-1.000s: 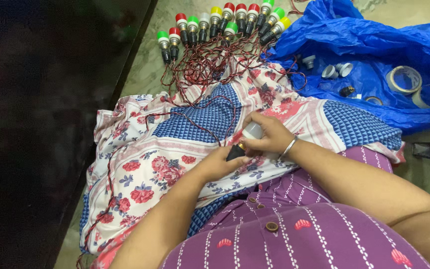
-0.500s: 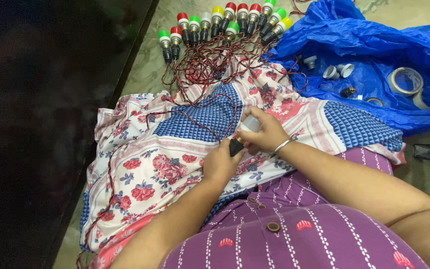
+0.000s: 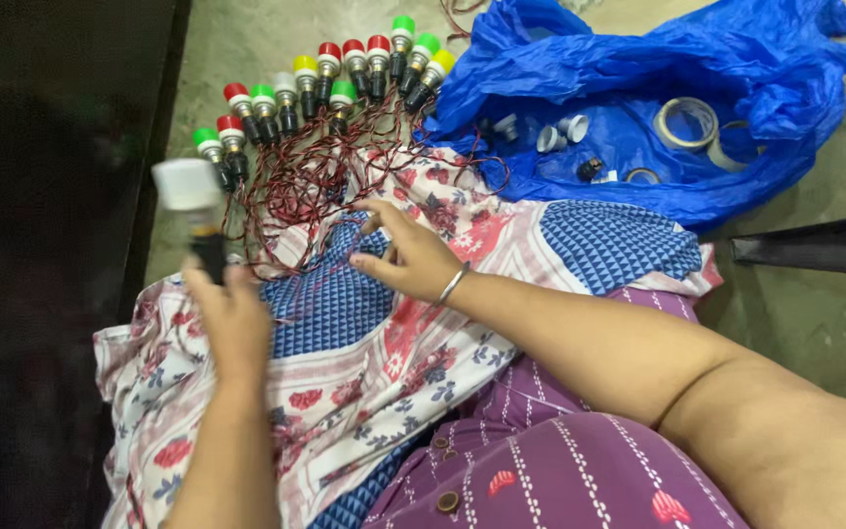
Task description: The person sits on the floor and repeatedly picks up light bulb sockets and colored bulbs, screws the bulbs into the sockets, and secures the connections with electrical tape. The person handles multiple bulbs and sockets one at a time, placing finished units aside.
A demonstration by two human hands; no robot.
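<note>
While your left hand (image 3: 232,313) lifts a white-capped lamp holder (image 3: 195,211) clear of your lap, fingers closed around its black body, your right hand (image 3: 403,257) rests open on the patterned cloth (image 3: 345,362), fingers spread and gripping nothing. A red-and-black twisted wire (image 3: 291,201) lies between the two hands across the cloth. The step in hand appears to be setting an assembled holder out with the others; the holder is blurred, so its finish cannot be judged. Beyond the cloth, a row of coloured-cap lamp holders (image 3: 325,73) lies on the floor. The next move likely calls for laying this one beside that row without tangling the leads. Farther right, a blue plastic bag (image 3: 638,59) holds loose white caps (image 3: 560,129) and tape rolls (image 3: 687,120).
</note>
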